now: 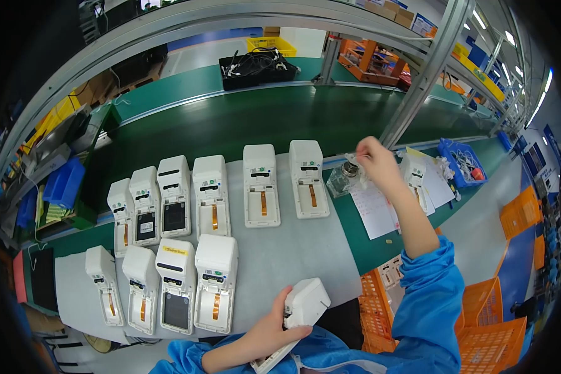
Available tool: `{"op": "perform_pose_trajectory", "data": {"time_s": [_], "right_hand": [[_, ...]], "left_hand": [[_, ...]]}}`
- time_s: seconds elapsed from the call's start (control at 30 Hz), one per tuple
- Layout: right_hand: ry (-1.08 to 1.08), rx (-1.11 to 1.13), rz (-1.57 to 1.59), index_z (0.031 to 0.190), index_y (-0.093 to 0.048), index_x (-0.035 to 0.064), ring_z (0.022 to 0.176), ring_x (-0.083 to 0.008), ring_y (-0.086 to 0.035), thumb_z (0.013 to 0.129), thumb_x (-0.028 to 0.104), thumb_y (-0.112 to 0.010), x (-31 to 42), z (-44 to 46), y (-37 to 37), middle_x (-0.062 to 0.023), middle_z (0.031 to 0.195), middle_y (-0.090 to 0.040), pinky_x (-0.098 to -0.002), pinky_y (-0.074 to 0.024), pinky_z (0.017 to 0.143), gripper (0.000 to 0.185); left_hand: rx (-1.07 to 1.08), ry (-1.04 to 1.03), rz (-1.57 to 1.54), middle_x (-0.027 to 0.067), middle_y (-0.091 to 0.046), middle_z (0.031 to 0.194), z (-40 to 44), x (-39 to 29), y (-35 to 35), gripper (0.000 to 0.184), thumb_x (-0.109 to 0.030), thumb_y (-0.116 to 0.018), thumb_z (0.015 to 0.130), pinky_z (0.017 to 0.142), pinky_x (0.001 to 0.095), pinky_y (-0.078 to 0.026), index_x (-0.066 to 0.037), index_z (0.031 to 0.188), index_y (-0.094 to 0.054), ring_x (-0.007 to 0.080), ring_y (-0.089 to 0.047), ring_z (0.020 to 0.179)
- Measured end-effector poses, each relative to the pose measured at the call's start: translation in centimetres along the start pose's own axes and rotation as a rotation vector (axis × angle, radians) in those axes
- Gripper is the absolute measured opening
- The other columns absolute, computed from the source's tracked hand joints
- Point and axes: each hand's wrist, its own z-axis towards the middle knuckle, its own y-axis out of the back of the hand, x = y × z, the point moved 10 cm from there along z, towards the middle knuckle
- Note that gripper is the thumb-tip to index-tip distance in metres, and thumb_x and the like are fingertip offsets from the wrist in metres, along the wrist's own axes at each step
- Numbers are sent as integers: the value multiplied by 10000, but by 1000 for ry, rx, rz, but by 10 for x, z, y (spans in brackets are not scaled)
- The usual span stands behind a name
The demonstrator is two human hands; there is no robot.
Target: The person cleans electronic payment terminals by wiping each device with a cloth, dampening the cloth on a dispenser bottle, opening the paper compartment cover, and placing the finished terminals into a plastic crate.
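Observation:
My left hand [267, 341] is wrapped round a white handheld terminal [306, 300], held tilted near my body at the mat's front edge. Over to the right, my right hand [376, 163] is raised with fingers pinched together, above a clear jar [338, 182] and some whitish, crumpled, see-through material [358, 179]. Whatever those fingers grip is too small to make out. Two rows of similar white terminals lie on the grey mat [265, 255]. Most have an open back with an orange ribbon cable [215, 218]; some show a black part [175, 217] in the recess.
Right of the jar are written sheets [375, 215], another white terminal [414, 174] and a blue tray [461, 163] of cables. A metal post [427, 71] rises behind my right hand. Orange crates [375, 305] stand below the table's right edge. A black box [258, 70] of cables sits beyond the green belt.

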Motion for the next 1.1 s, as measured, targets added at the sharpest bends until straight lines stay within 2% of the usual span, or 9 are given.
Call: {"op": "perform_pose_trajectory", "data": {"time_s": [0.13, 0.33, 0.47, 0.57, 0.7, 0.73, 0.87, 1.03, 1.1], "right_hand": [[-356, -133, 1061, 1066, -570, 3, 906, -178, -650, 894, 19, -607, -88, -31, 6, -72, 996, -657, -294, -531, 806, 177], [-464, 149, 1548, 1131, -567, 6, 929, -179, -656, 905, 63, -611, -48, -104, -30, -95, 1061, -646, -307, -548, 828, 237], [-495, 215, 1496, 1114, -591, 7, 935, -190, -645, 886, 46, -616, -4, -154, -40, -93, 1070, -647, -320, -533, 818, 233], [-221, 253, 950, 1069, -627, 15, 941, -211, -627, 854, 19, -620, 36, -181, -39, -86, 1049, -649, -335, -503, 844, 215], [503, 361, 223, 1126, -636, 28, 961, -274, -584, 762, -19, -620, 150, -211, -46, -95, 1072, -611, -342, -476, 849, 367], [542, 433, 193, 1150, -620, 4, 974, -289, -571, 717, 7, -632, 151, -230, -66, -115, 1124, -597, -368, -484, 832, 433], [595, 260, -39, 1149, -594, -67, 1008, -302, -589, 706, 77, -634, 144, -240, -63, -162, 1149, -593, -387, -493, 850, 468], [754, 241, 148, 1140, -593, -84, 944, -296, -627, 721, 67, -622, 184, -256, -57, -182, 1112, -615, -370, -515, 782, 447], [668, 306, 188, 1140, -598, -77, 906, -285, -626, 708, 68, -634, 166, -255, -64, -175, 1095, -613, -365, -512, 763, 457]], "left_hand": [[9, -2, -15, 331, -427, 1358, 2, 1, -1, 1048, -428, -681, 826, 1019, 379, -406, -18, 1505, 4, 398, -510, 1226], [16, 4, -38, 329, -407, 1372, 2, -1, -2, 1045, -427, -678, 832, 1029, 377, -394, -8, 1502, 5, 392, -493, 1244], [6, -26, -41, 322, -397, 1380, 2, -4, -1, 1031, -418, -673, 844, 1041, 375, -382, 5, 1498, 2, 385, -477, 1261], [5, -41, -51, 316, -399, 1379, 2, -5, -1, 1018, -403, -672, 850, 1046, 373, -376, 8, 1497, 0, 384, -469, 1267], [14, -10, -16, 311, -477, 1307, 3, -3, -2, 1019, -390, -673, 850, 996, 367, -422, 3, 1496, 9, 384, -537, 1190], [22, 7, -12, 310, -499, 1283, 2, -4, -4, 1020, -389, -674, 849, 978, 366, -436, -1, 1496, 12, 384, -556, 1165], [15, 14, 46, 308, -560, 1202, 2, -5, -4, 1021, -388, -673, 847, 916, 368, -477, -18, 1497, 20, 384, -610, 1079], [22, -9, 92, 298, -551, 1224, 2, -10, -5, 1002, -366, -672, 851, 916, 370, -477, -26, 1497, 13, 381, -607, 1084], [23, -12, 73, 293, -548, 1233, 3, -5, -3, 998, -359, -672, 852, 918, 370, -476, -27, 1497, 13, 380, -605, 1086]]}}
